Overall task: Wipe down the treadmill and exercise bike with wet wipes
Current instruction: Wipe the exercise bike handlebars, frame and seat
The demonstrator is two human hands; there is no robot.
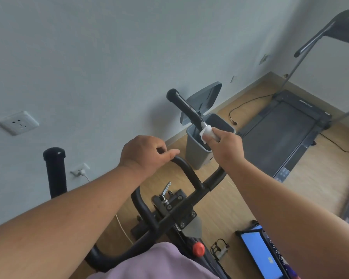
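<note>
**Wipe on the bike's right grip**

Both arms reach forward over the bike (pixel 175 210). The left hand (pixel 144 153) curls round the curved centre bar of the handlebar, thumb laid along it. The right hand (pixel 227 146) grasps a white wipe (pixel 207 132) wrapped round the lower end of the bike's right grip (pixel 186 108), a black bar with a silver strip. Beyond that grip stands a grey bin (pixel 197 156), lid up. The treadmill (pixel 284 129) lies on the floor to the right of the bike, its console cut off by the frame edge. The right hand's fingers are mostly hidden behind the wipe.
</note>
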